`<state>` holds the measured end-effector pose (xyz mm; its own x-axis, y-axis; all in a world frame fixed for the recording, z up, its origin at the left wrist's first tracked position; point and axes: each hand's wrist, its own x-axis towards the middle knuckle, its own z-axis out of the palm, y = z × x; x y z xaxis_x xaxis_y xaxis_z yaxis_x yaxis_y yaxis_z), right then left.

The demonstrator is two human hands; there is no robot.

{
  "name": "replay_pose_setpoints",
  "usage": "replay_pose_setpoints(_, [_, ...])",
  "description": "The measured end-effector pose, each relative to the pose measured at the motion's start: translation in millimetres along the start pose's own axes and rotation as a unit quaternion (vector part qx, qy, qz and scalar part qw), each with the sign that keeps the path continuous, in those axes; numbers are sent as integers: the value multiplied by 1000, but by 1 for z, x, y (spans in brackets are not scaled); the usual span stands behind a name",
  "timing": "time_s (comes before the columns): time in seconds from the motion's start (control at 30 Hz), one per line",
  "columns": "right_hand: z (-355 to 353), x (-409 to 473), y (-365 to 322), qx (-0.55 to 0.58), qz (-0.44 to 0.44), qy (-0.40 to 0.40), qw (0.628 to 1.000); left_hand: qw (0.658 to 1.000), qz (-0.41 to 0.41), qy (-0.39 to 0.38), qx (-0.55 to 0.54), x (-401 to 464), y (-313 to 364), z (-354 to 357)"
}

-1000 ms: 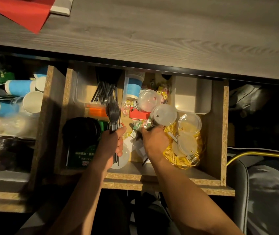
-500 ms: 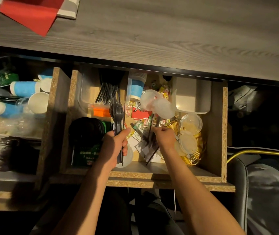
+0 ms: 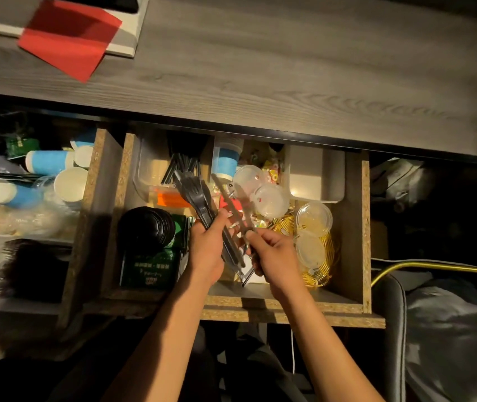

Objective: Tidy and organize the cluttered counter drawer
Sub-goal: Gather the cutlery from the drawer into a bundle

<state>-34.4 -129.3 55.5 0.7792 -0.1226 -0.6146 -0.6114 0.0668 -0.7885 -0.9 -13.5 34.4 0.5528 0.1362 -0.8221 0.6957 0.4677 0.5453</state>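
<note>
The open chipboard drawer [image 3: 365, 227] is full of clutter. My left hand [image 3: 208, 245] is closed around a bundle of black plastic forks [image 3: 195, 192], tines pointing away from me. My right hand [image 3: 272, 253] sits just beside it and holds a long thin utensil in a clear wrapper [image 3: 231, 198], angled up to the left and touching the fork bundle. Under the hands lie papers and small packets, partly hidden.
The drawer also holds a clear tub of black straws [image 3: 182, 163], a blue paper cup stack [image 3: 225, 161], clear round lids [image 3: 269, 198], a white bin [image 3: 315, 181], a gold wire basket [image 3: 321, 262], black lids [image 3: 144, 227] and a green box [image 3: 150, 265]. The left compartment has cups [image 3: 48, 161]. A grey counter [image 3: 260, 68] runs above.
My right hand picked a long wrapped utensil out of the clutter and brought it left against the forks in my left hand. The fork bundle tilted left.
</note>
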Motion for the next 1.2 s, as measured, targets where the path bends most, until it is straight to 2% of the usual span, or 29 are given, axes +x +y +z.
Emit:
replay_pose_setpoints(0.13, [1,-3,6,-106,-65,-7,992,995,-13,-30,-99,-5,2,4])
replay_pose_setpoints(0.23, [-4,-1,7,-206,-102,-26,973,994,8,-57,-89,-6,-2,0])
replay_pose_setpoints(0.3, [-6,-2,4,-232,-102,-52,966,993,35,-65,-90,-8,-2,-1])
replay_pose_setpoints(0.37, [-8,-3,1,-179,-75,-44,980,989,60,-51,-123,-9,3,0])
replay_pose_setpoints(0.47, [-5,-1,-1,18,-9,56,998,975,61,-48,-210,-10,14,-1])
replay_pose_setpoints(0.53, [5,1,-3,160,59,58,984,969,66,-52,-234,-12,17,2])
replay_pose_setpoints(0.6, [16,2,-6,254,104,67,959,967,71,-47,-240,-15,17,8])
replay_pose_setpoints(0.73, [27,9,-7,286,124,111,944,970,80,-62,-220,-20,17,13])
replay_pose_setpoints(0.83, [34,15,-4,288,123,104,944,979,41,-79,-186,-23,11,16])
replay_pose_setpoints(1.0, [38,24,2,291,139,88,942,980,12,-58,-189,-21,7,12])
replay_pose_setpoints(1.1, [29,35,9,230,116,75,963,982,35,-32,-183,-14,14,0])
replay_pose_setpoints(1.17, [19,50,22,49,77,102,991,986,77,-6,-146,-6,20,-11])
replay_pose_setpoints(1.2, [14,58,29,-66,46,117,990,987,101,-5,-123,-2,23,-17])
